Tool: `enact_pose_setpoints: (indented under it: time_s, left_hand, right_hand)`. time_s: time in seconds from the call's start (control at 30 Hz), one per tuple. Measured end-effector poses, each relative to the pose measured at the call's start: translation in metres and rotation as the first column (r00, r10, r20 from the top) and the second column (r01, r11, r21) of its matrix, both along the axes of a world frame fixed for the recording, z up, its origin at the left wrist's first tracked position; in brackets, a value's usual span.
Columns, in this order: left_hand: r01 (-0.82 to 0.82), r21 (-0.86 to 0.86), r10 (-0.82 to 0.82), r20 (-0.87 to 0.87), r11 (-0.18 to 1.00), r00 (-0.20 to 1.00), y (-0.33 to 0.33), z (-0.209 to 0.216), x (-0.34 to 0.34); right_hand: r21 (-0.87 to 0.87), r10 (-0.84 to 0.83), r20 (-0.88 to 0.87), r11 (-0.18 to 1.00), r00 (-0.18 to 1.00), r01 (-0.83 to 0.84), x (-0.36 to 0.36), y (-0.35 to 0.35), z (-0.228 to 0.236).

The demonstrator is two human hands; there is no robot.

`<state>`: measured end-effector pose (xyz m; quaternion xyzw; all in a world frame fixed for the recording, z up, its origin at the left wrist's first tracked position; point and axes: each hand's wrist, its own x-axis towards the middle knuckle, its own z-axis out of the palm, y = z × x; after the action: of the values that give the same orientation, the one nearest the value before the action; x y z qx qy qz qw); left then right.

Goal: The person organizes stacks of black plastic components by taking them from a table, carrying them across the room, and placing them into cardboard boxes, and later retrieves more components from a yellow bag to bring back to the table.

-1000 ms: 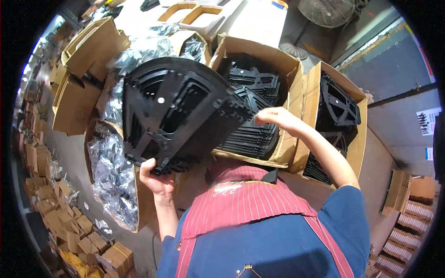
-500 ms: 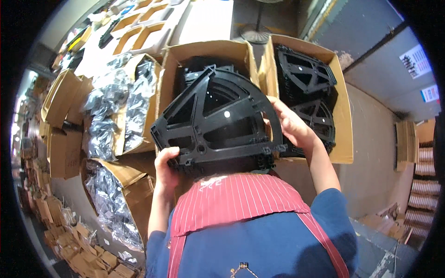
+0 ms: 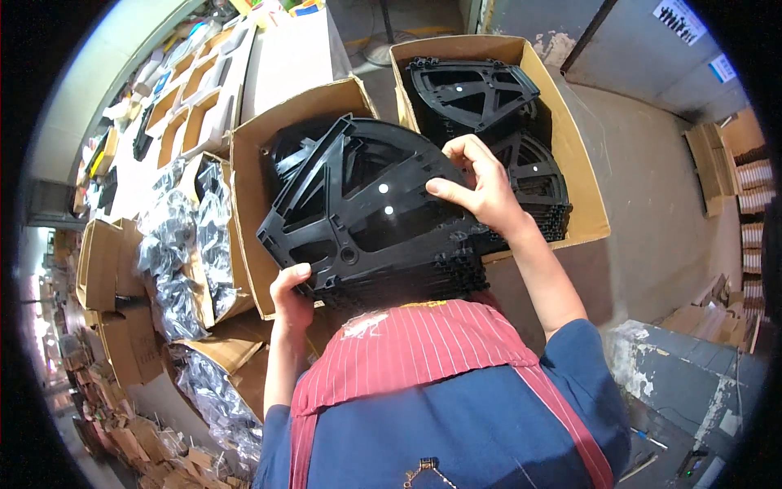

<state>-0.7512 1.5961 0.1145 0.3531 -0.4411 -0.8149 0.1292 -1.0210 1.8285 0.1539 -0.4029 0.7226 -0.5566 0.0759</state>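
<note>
by the open carton (image 3: 247, 216), i see a stack of black fan-shaped frames (image 3: 371, 196) — the left hand (image 3: 292, 295) half closed on its near-left corner, the right hand (image 3: 482, 189) gripping its curved rim, thumb on top — presumably to keep the layers together.

Stack of black plastic frames (image 3: 384, 201), fan-shaped, openwork, held between left hand (image 3: 291, 295) and right hand (image 3: 486, 194)

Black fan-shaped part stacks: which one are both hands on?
The stack just above the red striped apron: left hand at its lower-left corner, right hand at its right side. Those in the right-hand cardboard box aren't held.
</note>
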Motion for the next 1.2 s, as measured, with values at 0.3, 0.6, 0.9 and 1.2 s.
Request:
enact_pose_setpoints:
  time_s: [0.3,0.6,0.9,1.2]
  left_hand:
    - [-0.068,0.011,0.068,0.029,0.998,0.997,0.009,-0.003,-0.004]
    - [0.019,0.112,-0.018,-0.012,0.994,1.0,0.005,0.007,-0.032]
    - [0.142,-0.029,-0.143,-0.034,0.989,0.989,-0.015,-0.079,-0.021]
    - [0.29,-0.121,-0.298,-0.051,0.949,0.953,-0.007,-0.043,-0.033]
  right_hand:
    - [-0.12,0.285,0.583,0.956,0.761,-0.266,0.035,0.022,-0.038]
    - [-0.009,-0.047,0.202,0.999,0.978,0.05,0.031,0.039,-0.03]
    - [-0.231,0.106,0.637,0.971,0.764,0.058,0.02,0.033,0.005]
    - [-0.185,0.184,0.656,0.979,0.732,-0.08,-0.045,0.003,-0.006]
